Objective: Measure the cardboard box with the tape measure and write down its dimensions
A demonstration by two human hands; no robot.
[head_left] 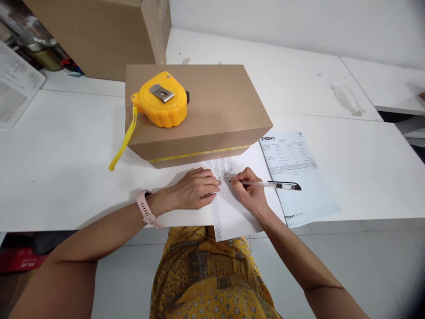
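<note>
Carton (pixel 215 99): sat at twelve o'clock of the view, hid its contents, bore yellow tape measure (pixel 162 104) on top. Larger carton (pixel 99 35): stood between ten and eleven, likewise hid its contents. Printed sheet (pixel 308 195): lay at three, read "PONY" at head and foot, otherwise too fine to read. Notepaper (pixel 237 221): lay at five, bore columns of script (pixel 220 166) too small to read. Right hand (pixel 252 191): gripped pen (pixel 282 185), tip at notepaper. Left hand (pixel 195 189): rested palm down on notepaper, fingers curled.

Glossy plastic encases the tape measure (pixel 168 110) with its shiny metal clip (pixel 161 93), while the box (pixel 215 97) shows matt cardboard, the sheet (pixel 239 219) smooth paper, the pen (pixel 282 185) clear plastic.
</note>
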